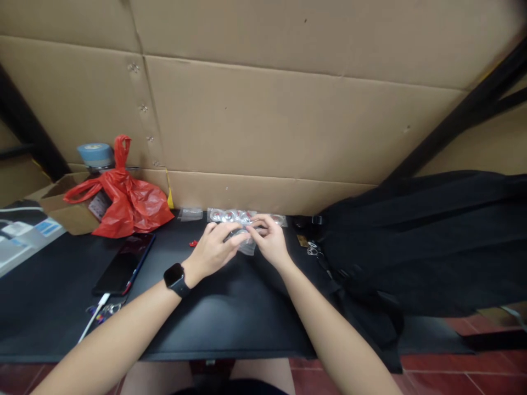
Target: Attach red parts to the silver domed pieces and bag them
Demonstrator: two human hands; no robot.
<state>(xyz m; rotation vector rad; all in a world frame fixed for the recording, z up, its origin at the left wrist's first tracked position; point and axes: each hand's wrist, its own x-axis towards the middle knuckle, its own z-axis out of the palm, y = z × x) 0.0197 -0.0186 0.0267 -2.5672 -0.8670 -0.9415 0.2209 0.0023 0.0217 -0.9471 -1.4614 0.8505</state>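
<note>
Both hands meet over the middle of the black surface, closed on a small clear plastic bag [247, 248]. My left hand [214, 245] has thumb and fingers around its left side, where a round, greyish item shows inside, partly hidden. With its fingertips, my right hand [269, 237] pinches the bag's upper right edge. Just behind the hands lies a row of clear packets [229, 215] holding round, silvery pieces with red marks. Left of them are flat clear bags [190, 214]. A small red piece [193, 243] sits beside my left hand.
On the left are a red plastic bag [134, 206], a cardboard box [68, 211], a blue-lidded jar [95, 154], a phone [123, 263] and a white cable [94, 318]. A black backpack [428, 241] fills the right. Cardboard [263, 120] walls the back.
</note>
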